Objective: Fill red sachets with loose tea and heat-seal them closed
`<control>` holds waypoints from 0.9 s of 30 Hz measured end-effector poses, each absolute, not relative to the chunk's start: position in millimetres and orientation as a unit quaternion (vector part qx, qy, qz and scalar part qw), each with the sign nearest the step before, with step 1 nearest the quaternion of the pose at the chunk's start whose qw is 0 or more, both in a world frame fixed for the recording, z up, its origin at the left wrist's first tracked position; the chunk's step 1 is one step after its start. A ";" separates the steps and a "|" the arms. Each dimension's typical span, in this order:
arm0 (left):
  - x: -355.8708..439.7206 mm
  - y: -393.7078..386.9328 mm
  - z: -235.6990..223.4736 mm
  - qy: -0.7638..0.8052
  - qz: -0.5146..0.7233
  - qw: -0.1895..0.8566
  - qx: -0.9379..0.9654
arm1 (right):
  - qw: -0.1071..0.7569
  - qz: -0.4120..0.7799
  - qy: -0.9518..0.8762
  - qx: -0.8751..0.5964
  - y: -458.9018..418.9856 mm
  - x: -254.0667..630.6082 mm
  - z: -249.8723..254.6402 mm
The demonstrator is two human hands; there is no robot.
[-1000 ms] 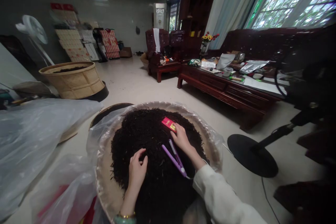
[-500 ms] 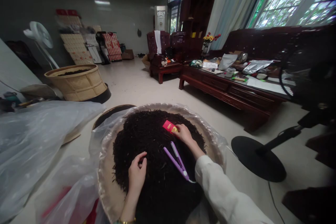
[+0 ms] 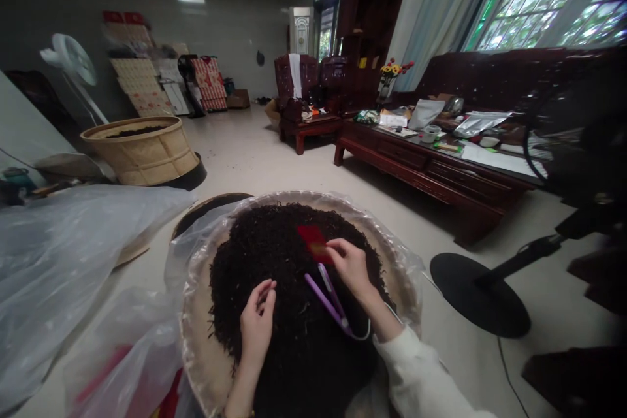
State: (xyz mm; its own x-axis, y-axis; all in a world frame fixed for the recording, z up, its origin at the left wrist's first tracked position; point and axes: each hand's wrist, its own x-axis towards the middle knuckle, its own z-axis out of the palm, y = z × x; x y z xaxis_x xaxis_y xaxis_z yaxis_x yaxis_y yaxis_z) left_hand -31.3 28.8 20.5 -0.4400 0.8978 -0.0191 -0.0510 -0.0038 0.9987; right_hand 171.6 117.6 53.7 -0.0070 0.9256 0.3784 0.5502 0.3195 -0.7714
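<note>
The person's right hand (image 3: 351, 268) pinched a red packet (image 3: 311, 241), blurred, by its near end, over dark leaves (image 3: 269, 238) in a basket (image 3: 198, 320). A purple hair straightener (image 3: 324, 298) lay on the leaves, arms apart, near the packet. Left hand (image 3: 258, 319): fingers loosely curled, grasping nothing visible; contact with leaves unclear.

basket (image 3: 200, 313): tan wall | packet (image 3: 308, 235): red, yellowish patch, toward basket's far edge | straightener (image 3: 321, 295): purple | cord (image 3: 362, 338): white | leaf heap (image 3: 264, 241): near-black | sleeve (image 3: 416, 366): off-white | fan base (image 3: 475, 294), beyond right edge: black
</note>
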 end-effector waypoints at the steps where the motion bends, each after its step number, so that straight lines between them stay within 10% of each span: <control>1: -26.2 27.2 24.7 0.575 0.612 0.410 0.356 | 0.457 0.274 -0.672 -0.514 105.3 163.0 53.1; 5: -13.7 18.3 34.3 0.568 0.566 0.457 0.386 | 0.405 0.415 -0.688 -0.436 65.4 133.7 42.6; 15: -16.1 7.1 17.3 0.603 0.484 0.410 0.484 | 0.429 0.022 -0.858 -0.281 60.9 130.7 57.6; 27: -20.2 3.6 27.4 0.590 0.430 0.382 0.566 | 0.458 -0.016 -0.837 -0.301 59.3 134.0 55.1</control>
